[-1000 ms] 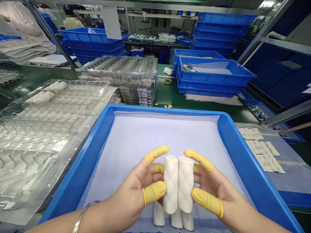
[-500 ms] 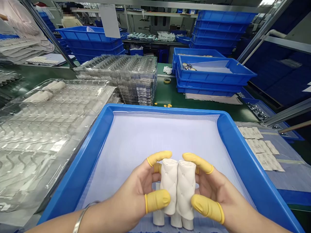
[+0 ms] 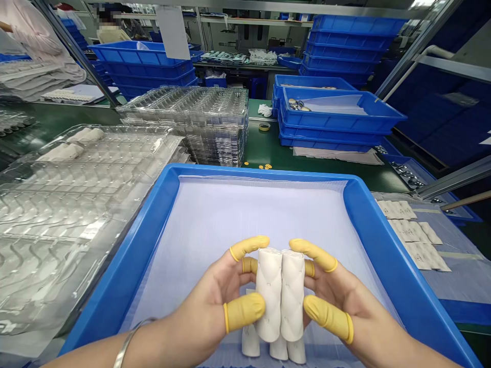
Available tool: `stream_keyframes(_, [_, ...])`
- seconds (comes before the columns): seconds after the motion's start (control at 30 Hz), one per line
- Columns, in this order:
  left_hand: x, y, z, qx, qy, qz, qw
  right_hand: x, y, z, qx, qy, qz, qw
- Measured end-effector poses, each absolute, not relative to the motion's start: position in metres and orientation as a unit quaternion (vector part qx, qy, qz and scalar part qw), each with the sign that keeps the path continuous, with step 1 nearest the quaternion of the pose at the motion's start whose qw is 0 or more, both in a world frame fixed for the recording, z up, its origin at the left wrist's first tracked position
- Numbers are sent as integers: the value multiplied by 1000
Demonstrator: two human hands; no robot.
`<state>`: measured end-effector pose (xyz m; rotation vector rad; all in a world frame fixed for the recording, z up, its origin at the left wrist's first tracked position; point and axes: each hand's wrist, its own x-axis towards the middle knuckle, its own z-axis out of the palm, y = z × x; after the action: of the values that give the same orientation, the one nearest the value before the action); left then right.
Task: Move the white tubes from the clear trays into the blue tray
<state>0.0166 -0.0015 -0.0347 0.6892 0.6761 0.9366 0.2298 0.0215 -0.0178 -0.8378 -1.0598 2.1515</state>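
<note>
My left hand and my right hand hold two white quilted rolls upright between them, side by side and touching. The left roll lies against my left fingers, and the right roll against my right fingers. Yellow finger cots cover several of my fingers. Below the held pair, three shorter white rolls stand or lie at the near edge of a white-lined blue tray. The held rolls partly hide them.
Clear plastic blister trays lie to the left, with a tall clear stack behind. Stacked blue bins stand beyond the tray. White pads lie on the right. A co-worker stands far back.
The two rolls have shifted slightly within my hands and now stand straighter. My lower fingers press in closer to them than a second ago.
</note>
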Motion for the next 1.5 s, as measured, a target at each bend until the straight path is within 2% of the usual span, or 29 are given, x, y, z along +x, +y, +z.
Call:
stream_keyframes(0.67, [16, 1, -28, 255, 332, 412, 809, 230, 23, -20, -302, -386, 815, 309])
stream_keyframes(0.97, [21, -5, -36, 326, 324, 398, 794, 227, 14, -29, -325, -384, 810, 301])
stream_keyframes(1.23, [20, -6, -33, 474, 383, 414, 676, 220, 13, -22, -359, -573, 654, 339])
stream_keyframes(1.37, [21, -3, -33, 533, 383, 425, 624, 214, 14, -25, -360, -599, 620, 356])
stream_keyframes(1.5, [21, -1, -32, 537, 377, 411, 634, 218, 8, -33, -381, -581, 622, 361])
